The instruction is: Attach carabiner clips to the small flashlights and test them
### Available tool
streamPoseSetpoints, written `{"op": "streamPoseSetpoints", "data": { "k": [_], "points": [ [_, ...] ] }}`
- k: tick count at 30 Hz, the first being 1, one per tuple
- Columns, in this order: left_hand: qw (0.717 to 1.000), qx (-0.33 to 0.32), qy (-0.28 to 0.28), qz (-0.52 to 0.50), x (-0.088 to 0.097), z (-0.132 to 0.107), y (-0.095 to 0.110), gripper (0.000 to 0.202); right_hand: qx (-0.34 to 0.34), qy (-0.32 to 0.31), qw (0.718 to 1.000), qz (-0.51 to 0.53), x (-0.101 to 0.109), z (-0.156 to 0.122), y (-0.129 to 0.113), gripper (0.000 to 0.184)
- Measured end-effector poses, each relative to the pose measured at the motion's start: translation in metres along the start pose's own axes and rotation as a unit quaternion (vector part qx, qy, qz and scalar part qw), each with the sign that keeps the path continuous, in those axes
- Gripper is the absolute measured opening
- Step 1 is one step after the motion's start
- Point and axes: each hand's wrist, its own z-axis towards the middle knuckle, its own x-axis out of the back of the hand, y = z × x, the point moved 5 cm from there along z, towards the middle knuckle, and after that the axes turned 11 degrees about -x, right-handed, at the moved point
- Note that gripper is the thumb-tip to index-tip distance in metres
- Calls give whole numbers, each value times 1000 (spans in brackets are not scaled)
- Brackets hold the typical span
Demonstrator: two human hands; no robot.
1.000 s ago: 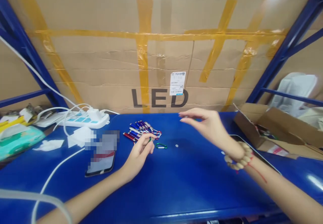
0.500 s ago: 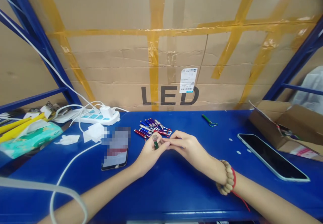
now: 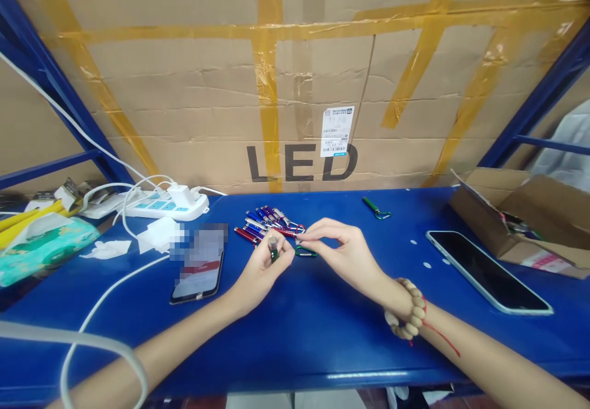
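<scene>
My left hand [image 3: 258, 277] is closed around a small green keychain flashlight [image 3: 273, 252], whose silvery end sticks up between the fingers. A green carabiner [image 3: 306, 252] hangs out past the left fingertips, in the gap between my hands. My right hand [image 3: 354, 258] has thumb and fingers brought together just above the carabiner; whatever the fingertips pinch is too small to make out. Behind the hands lies a cluster of red, blue and purple keychain flashlights [image 3: 265, 221], partly covered by the left fingers.
Another green keychain flashlight [image 3: 370, 205] lies farther back. One phone [image 3: 198, 267] is at left, another phone [image 3: 488, 270] at right near an open cardboard box [image 3: 520, 224]. A white power strip [image 3: 184, 209], tissues [image 3: 161, 235] and a loose white cable [image 3: 99, 301] occupy the left.
My hands have drawn apart: the right fingertips have left the left hand, and the green carabiner now shows between them. The whole view has shifted slightly.
</scene>
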Motion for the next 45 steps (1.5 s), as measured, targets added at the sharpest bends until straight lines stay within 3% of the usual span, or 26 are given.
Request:
{"op": "streamPoseSetpoints", "data": {
  "k": [2,5,13,20,28,35,37,40,43,45],
  "points": [
    [997,-2,-45,57,-3,-2,1,20,37,22,999,2,3,-1,-4,8],
    [987,16,-96,128,-7,-7,-1,18,66,-3,998,-7,0,-3,-9,10],
    [953,1,-136,272,-3,-5,-3,17,41,-50,997,-35,-2,-1,-6,6],
    [852,-33,-204,481,-3,-5,-5,16,39,-93,993,-63,-7,-1,-1,8],
    [803,-16,-266,532,-6,-8,-8,24,-57,-128,985,-97,-11,-1,11,7],
    [766,-25,-309,563,-15,-14,-13,22,37,-181,972,-144,-18,-8,16,23],
    [762,-36,-305,569,-15,-15,-15,22,2,-181,974,-139,-21,-10,19,29],
    [765,-59,-294,570,-14,-14,-16,20,-116,-197,969,-97,-26,-10,27,34],
    [779,-59,-269,563,-11,-11,-15,20,-218,-210,952,-36,-26,-8,34,36],
    [799,-44,-246,546,-8,-9,-12,21,-236,-204,950,-7,-22,-5,34,33]
  ]
}}
